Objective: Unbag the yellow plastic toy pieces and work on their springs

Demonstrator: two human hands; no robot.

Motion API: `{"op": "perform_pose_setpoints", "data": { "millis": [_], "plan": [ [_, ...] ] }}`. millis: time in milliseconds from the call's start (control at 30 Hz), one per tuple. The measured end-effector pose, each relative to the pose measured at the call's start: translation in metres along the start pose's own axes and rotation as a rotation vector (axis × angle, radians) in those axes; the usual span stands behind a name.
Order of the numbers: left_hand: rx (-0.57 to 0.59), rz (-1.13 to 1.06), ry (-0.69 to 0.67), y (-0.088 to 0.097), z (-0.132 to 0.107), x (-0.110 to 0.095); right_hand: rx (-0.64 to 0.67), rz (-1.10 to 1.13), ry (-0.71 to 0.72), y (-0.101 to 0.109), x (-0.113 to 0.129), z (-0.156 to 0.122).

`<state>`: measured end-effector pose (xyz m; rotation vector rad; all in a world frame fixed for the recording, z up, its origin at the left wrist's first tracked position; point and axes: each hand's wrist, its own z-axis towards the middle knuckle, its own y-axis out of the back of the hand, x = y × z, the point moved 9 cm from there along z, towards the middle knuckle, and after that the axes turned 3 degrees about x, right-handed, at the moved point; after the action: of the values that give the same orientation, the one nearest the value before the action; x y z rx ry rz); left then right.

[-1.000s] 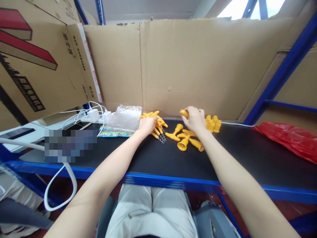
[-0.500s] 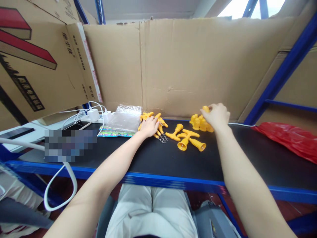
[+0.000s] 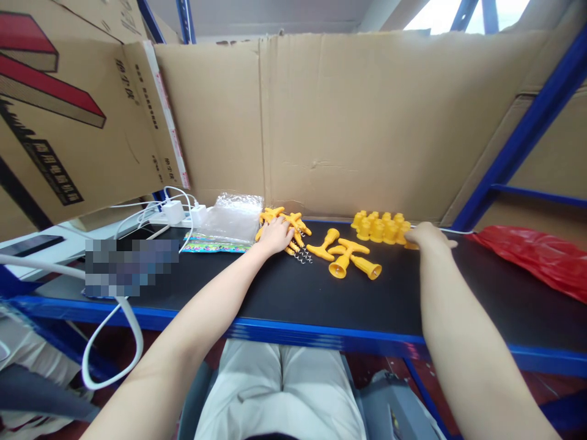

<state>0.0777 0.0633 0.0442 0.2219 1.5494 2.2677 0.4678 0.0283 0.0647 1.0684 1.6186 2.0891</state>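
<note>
In the head view, we rest our left hand (image 3: 277, 235) on a pile of yellow corkscrews (image 3: 301, 223) on the bench (image 3: 284, 293), its grip loosely spread. Our right hand (image 3: 428, 236) is at the right end of the clustered yellow caps (image 3: 376, 230); its fingers are hidden, so we cannot tell its grip. Between our hands lie three yellow bell-ended pieces (image 3: 338, 269), near the caps.

From here, I see three yellow T-handled corkscrews (image 3: 365, 267) lying sleeved; at their ten o'clock, unsleeved corkscrews (image 3: 299, 225) heap, metal spirals (image 3: 302, 255) bare; at two, yellow sleeves (image 3: 376, 230) stand clustered.
</note>
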Motion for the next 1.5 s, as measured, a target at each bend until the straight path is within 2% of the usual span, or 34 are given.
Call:
{"op": "perform_pose_setpoints", "data": {
  "millis": [100,133,400,500,700,833,967,1033,1100,1200,1300,1367,1433,1500],
  "plan": [
    [-0.016,0.002,0.034,0.005,0.000,0.004,0.099,-0.025,-0.142,-0.008,-0.017,0.001],
    [-0.016,-0.001,0.043,0.006,0.000,0.006,0.102,-0.018,-0.150,-0.009,-0.019,0.002],
    [-0.059,0.003,0.052,0.011,-0.001,0.006,-0.004,0.142,-0.160,-0.013,-0.029,0.010],
    [-0.061,-0.005,0.025,0.015,-0.001,0.004,-0.008,0.196,-0.149,-0.016,-0.029,0.011],
    [-0.117,-0.005,-0.057,0.040,-0.003,-0.008,0.018,0.241,-0.142,-0.021,-0.030,0.012],
    [-0.012,-0.053,-0.120,0.044,-0.006,-0.021,0.000,0.188,-0.126,-0.017,-0.027,0.009],
    [0.131,-0.090,-0.213,0.035,-0.011,-0.035,-0.096,0.142,-0.079,0.005,-0.012,-0.003],
    [0.202,-0.094,-0.233,0.027,-0.013,-0.039,-0.142,0.132,-0.016,0.018,0.003,-0.013],
    [0.258,-0.087,-0.230,0.020,-0.014,-0.040,-0.149,0.137,0.115,0.027,0.027,-0.024],
    [0.266,-0.078,-0.209,0.015,-0.013,-0.038,-0.107,0.152,0.440,0.025,0.077,-0.050],
    [0.238,-0.090,-0.195,0.015,-0.011,-0.036,0.062,0.110,0.782,-0.004,0.124,-0.087],
    [0.233,-0.101,-0.179,0.013,-0.010,-0.034,0.192,0.081,0.927,-0.028,0.143,-0.111],
    [0.233,-0.108,-0.169,0.012,-0.010,-0.032,0.296,0.055,0.997,-0.048,0.153,-0.128],
    [0.235,-0.117,-0.173,0.010,-0.009,-0.032,0.364,0.018,1.005,-0.063,0.156,-0.136]
  ]
}}
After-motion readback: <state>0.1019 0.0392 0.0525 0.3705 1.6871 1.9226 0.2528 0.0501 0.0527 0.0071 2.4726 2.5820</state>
